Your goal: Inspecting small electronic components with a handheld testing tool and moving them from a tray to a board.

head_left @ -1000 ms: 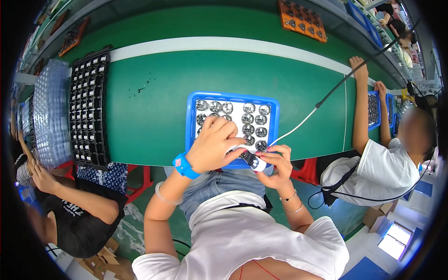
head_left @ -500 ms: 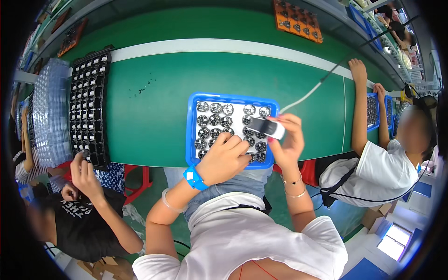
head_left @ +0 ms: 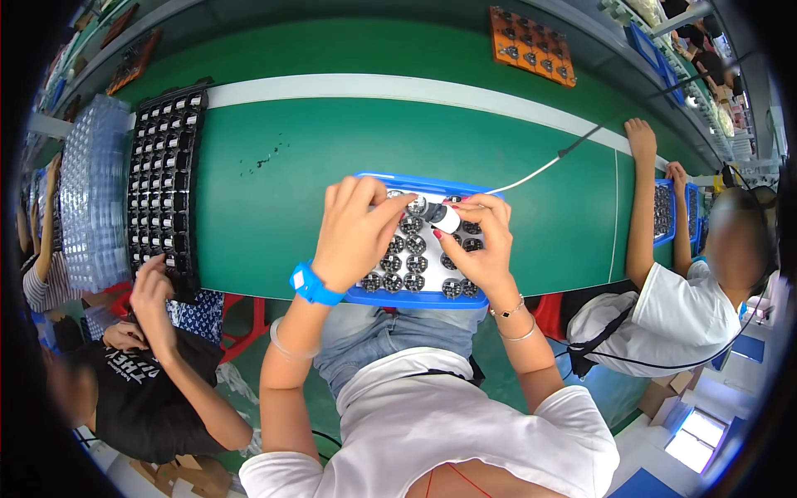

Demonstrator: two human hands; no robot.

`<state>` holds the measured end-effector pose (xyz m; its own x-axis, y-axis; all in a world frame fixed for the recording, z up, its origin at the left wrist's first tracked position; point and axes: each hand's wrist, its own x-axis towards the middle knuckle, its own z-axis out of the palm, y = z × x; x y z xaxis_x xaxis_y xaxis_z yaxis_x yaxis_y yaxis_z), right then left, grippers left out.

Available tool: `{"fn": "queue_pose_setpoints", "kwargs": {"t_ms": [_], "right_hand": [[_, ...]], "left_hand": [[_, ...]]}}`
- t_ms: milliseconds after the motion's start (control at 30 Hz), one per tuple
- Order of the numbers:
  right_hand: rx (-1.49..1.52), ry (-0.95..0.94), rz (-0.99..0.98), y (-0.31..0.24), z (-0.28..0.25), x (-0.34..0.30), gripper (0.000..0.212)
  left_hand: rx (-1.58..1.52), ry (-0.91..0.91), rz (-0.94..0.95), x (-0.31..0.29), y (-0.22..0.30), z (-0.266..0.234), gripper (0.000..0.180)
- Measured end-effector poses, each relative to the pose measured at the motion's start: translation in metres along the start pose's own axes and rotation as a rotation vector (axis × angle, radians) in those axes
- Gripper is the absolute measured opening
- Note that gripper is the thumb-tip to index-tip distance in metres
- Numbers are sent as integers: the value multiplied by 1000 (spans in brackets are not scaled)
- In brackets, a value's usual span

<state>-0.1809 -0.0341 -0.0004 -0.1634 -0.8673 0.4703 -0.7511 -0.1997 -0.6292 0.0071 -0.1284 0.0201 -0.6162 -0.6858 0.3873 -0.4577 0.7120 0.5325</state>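
Both hands are over the blue tray (head_left: pixel 415 300) of round parts (head_left: pixel 415 244). The right hand (head_left: pixel 481 249) grips a small white tool (head_left: pixel 446 218); the left hand (head_left: pixel 353 232) presses a part. Many parts look untouched.

The left hand (head_left: pixel 355 235) covers the left part of the blue tray (head_left: pixel 415 300), so the round parts (head_left: pixel 415 264) beneath it are hidden. The right hand (head_left: pixel 481 249) wraps a small white-tipped tool (head_left: pixel 446 219) above the tray's right half; only its tip shows, and its cable (head_left: pixel 540 170) is seemingly joined behind the fingers. The round parts are too small to make out in detail. Right of the tray, a neighbour's face is blurred.
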Motion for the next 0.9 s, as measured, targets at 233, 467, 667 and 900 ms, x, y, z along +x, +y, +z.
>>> {"fn": "queue_pose_setpoints", "kwargs": {"t_ms": [233, 467, 667, 900], "right_hand": [[9, 38, 67, 3, -1, -4, 34], [19, 36, 89, 2, -1, -3, 33], [424, 269, 176, 16, -1, -16, 32], [146, -80, 20, 2, -12, -10, 33]], "left_hand": [[16, -117, 154, 23, -11, 15, 9], [-52, -119, 126, 18, -10, 16, 11], [38, -120, 168, 23, -10, 18, 9], [-77, -103, 121, 19, -9, 20, 10]]}}
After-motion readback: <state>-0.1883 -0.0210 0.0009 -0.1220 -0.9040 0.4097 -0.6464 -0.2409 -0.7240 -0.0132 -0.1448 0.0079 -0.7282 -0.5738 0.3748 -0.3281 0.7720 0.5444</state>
